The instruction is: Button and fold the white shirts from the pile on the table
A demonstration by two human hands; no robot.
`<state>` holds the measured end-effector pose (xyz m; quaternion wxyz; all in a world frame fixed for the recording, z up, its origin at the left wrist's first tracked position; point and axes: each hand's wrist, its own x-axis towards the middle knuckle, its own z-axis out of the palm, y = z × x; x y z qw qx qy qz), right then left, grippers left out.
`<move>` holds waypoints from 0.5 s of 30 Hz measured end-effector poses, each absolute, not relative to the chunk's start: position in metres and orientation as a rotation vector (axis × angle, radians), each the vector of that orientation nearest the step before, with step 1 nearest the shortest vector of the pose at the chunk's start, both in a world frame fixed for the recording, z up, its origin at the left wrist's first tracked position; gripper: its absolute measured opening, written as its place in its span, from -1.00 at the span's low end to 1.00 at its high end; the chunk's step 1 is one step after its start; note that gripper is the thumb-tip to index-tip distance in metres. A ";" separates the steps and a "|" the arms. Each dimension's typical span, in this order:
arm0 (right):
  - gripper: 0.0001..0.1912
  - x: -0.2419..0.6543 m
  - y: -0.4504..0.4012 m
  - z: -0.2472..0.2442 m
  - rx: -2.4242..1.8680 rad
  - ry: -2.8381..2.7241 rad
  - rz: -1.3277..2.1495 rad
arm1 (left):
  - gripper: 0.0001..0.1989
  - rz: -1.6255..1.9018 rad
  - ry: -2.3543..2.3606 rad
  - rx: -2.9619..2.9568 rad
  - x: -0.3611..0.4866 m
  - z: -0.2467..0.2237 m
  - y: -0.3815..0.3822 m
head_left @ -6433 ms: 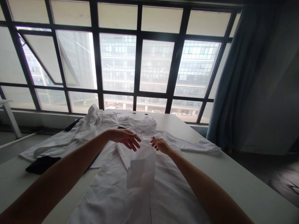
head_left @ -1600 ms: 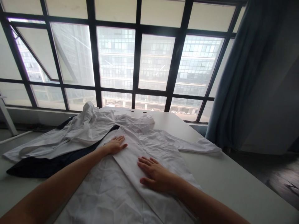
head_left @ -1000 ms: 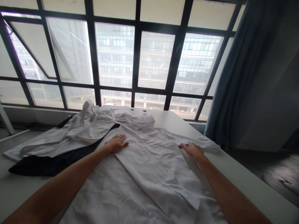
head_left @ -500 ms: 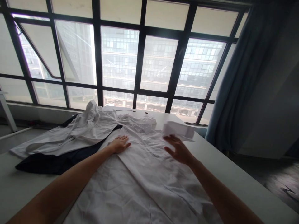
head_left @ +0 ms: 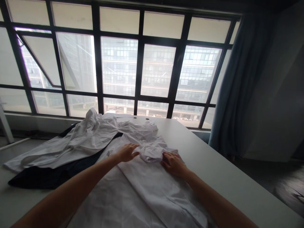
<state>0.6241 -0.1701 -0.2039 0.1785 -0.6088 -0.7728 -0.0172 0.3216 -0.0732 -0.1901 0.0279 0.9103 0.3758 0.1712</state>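
Observation:
A white shirt lies spread across the table in front of me, its near part running out of view at the bottom. Its white sleeve is folded in over the upper part in loose wrinkles. My right hand rests on the outer end of that sleeve, fingers stretched forward, the cloth partly hidden beneath. Just left of the folded sleeve, my left hand is over the shirt with fingers extended and thumb apart. Whether its palm touches the cloth, I cannot tell.
More white garments lie heaped on the left, over a dark navy cloth. The white table has its edge running diagonally on the right. Beyond stand a large window and a blue-grey curtain.
The white flap of sleeve, raised and blurred before, now lies on the shirt. My right hand has come down onto it. My left hand has shifted slightly right, toward the sleeve.

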 end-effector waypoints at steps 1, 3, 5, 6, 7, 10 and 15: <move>-0.43 0.624 -0.169 -0.205 -1.731 -2.190 -0.069 | -0.44 0.518 1.092 2.834 0.334 -0.186 -0.076; -0.41 0.627 -0.168 -0.205 -1.755 -2.190 -0.108 | -0.38 0.502 0.944 2.891 0.361 -0.179 -0.081; -0.41 0.634 -0.167 -0.204 -1.800 -2.170 -0.151 | -0.38 0.462 0.829 2.952 0.387 -0.174 -0.085; -0.44 0.640 -0.166 -0.203 -1.829 -2.151 -0.173 | -0.45 0.426 0.790 2.980 0.397 -0.172 -0.085; -0.46 0.647 -0.166 -0.202 -1.859 -2.128 -0.196 | -0.56 0.383 0.776 3.003 0.406 -0.171 -0.086; -0.54 0.668 -0.165 -0.198 -1.946 -2.058 -0.245 | -0.83 0.342 0.895 3.007 0.417 -0.169 -0.085; -0.66 0.681 -0.161 -0.198 -1.972 -2.001 -0.265 | -0.79 0.488 1.049 2.806 0.398 -0.168 -0.083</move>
